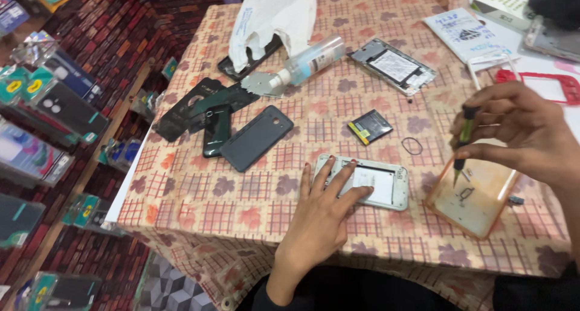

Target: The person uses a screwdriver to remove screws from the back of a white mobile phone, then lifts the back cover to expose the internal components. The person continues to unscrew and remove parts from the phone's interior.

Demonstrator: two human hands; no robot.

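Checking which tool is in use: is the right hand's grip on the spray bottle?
No, the right hand holds a small screwdriver; the spray bottle lies untouched.

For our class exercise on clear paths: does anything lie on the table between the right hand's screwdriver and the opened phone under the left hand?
Nothing visible does. The right hand holds the screwdriver over the orange-rimmed case, just right of the opened phone that the left hand presses down. The small black ring and battery lie farther back.
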